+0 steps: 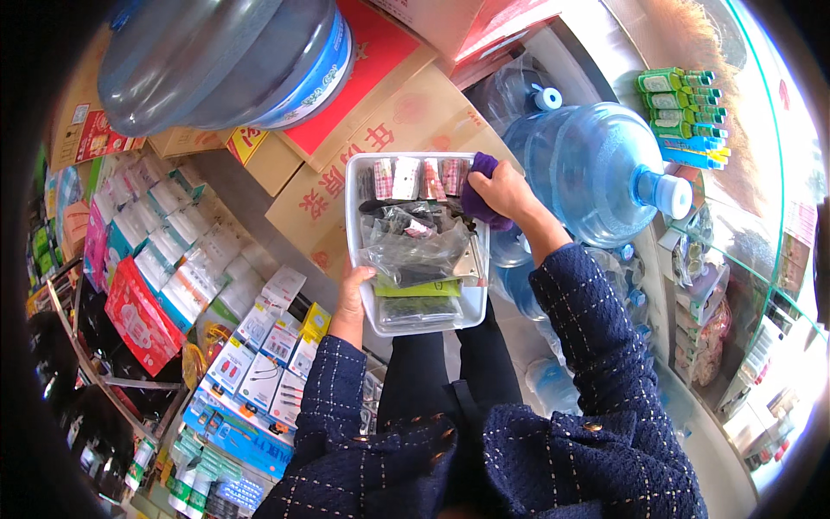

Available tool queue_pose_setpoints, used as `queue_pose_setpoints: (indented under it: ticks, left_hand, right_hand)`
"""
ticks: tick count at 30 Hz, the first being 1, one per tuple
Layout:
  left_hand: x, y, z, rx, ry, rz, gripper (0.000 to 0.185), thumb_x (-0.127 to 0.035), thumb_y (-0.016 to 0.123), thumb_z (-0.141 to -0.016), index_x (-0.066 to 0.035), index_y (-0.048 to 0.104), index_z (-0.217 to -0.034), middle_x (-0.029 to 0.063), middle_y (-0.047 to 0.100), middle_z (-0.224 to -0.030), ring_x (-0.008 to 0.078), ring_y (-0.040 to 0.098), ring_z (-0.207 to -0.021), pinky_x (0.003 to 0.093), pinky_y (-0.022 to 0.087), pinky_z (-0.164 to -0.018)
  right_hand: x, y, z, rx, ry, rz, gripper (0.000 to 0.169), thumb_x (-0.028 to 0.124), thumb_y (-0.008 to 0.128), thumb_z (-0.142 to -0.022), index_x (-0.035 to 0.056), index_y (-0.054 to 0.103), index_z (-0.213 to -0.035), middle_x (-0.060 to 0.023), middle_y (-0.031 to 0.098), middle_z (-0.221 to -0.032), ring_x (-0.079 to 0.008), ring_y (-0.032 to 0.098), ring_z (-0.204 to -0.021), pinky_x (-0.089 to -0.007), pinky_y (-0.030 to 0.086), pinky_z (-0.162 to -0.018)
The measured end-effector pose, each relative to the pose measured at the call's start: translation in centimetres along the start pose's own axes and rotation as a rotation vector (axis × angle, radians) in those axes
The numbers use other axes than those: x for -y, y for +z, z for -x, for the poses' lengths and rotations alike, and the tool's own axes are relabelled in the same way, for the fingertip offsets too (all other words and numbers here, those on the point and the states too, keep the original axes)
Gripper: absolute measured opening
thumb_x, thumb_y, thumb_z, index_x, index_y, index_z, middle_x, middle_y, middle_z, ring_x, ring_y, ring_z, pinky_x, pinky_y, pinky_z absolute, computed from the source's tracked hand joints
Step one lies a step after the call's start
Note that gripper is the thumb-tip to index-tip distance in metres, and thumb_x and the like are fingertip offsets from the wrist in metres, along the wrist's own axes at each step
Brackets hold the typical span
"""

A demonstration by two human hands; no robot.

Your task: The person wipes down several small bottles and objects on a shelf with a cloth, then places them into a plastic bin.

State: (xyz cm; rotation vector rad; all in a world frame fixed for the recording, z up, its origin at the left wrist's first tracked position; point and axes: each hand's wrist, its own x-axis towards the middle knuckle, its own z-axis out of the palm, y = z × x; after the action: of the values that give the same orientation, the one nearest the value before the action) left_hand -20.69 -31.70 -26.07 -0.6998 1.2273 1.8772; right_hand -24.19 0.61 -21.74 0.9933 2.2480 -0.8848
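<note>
A white plastic tray [353, 214] is held up before me, above cardboard cartons and my legs. My left hand [352, 292] grips its left side, thumb over the rim. At the upper right corner my right hand [502, 189] holds a bunched purple cloth [476, 202] against the rim. Several small patterned packets [406, 178] stand in a row along the tray's far end. Clear plastic bags [415, 250] with dark contents fill the middle, beside a metal piece [468, 261]. Nearer me lie a lime-green packet [418, 287] and a flat bag with dark contents [418, 310].
Blue water-cooler bottles [583, 172] stand to the right, by a glass display case [733, 253]. A large bottle [220, 65] rests on cardboard cartons [389, 117] at upper left. Tissue packs [188, 259] and boxed phone cables [259, 376] crowd the left. Green bottles [674, 104] top the case.
</note>
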Motion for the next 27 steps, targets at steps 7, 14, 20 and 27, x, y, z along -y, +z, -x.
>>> queue_pose_setpoints:
  ticks: [7,14,20,27]
  left_hand:
    - [-1.2,2.0,-1.2,-0.087,0.028,-0.031,0.051,-0.014,0.056,-0.070,-0.002,0.051,-0.119,0.0068,0.058,-0.103,0.0182,0.056,-0.094,0.0310,0.046,-0.087]
    - [-1.5,2.3,-2.3,-0.088,0.081,0.001,0.029,-0.017,0.062,-0.069,-0.003,0.061,-0.095,0.0072,0.062,-0.092,0.0200,0.058,-0.086,0.0324,0.046,-0.083]
    - [-4.9,0.8,-4.9,0.007,0.075,-0.389,0.040,-0.008,0.056,-0.078,-0.001,0.054,-0.118,0.0055,0.059,-0.102,0.0171,0.057,-0.098,0.0274,0.044,-0.088]
    - [-8.1,11.5,-0.5,0.024,1.146,-1.323,0.056,-0.012,0.062,-0.073,-0.002,0.049,-0.127,0.0190,0.047,-0.129,0.0333,0.043,-0.122,0.0478,0.029,-0.107]
  right_hand:
    - [-2.3,1.6,2.2,0.175,0.004,-0.018,0.065,0.044,0.057,-0.080,-0.0157,0.050,-0.107,-0.0357,0.061,-0.100,-0.0457,0.060,-0.099,-0.0453,0.048,-0.089]
    - [-5.5,2.2,4.7,0.313,0.012,-0.125,0.069,0.046,0.057,-0.084,-0.0146,0.048,-0.115,-0.0327,0.061,-0.106,-0.0423,0.060,-0.103,-0.0418,0.048,-0.088]
    - [-5.0,0.3,4.8,0.249,-0.049,-0.586,0.048,0.031,0.059,-0.088,-0.0064,0.050,-0.116,-0.0136,0.063,-0.099,-0.0190,0.060,-0.089,-0.0329,0.049,-0.079]
    - [-5.4,-4.4,4.5,0.100,-0.094,-0.760,0.029,0.018,0.060,-0.087,0.0012,0.054,-0.111,-0.0065,0.062,-0.091,-0.0141,0.059,-0.083,-0.0301,0.050,-0.074]
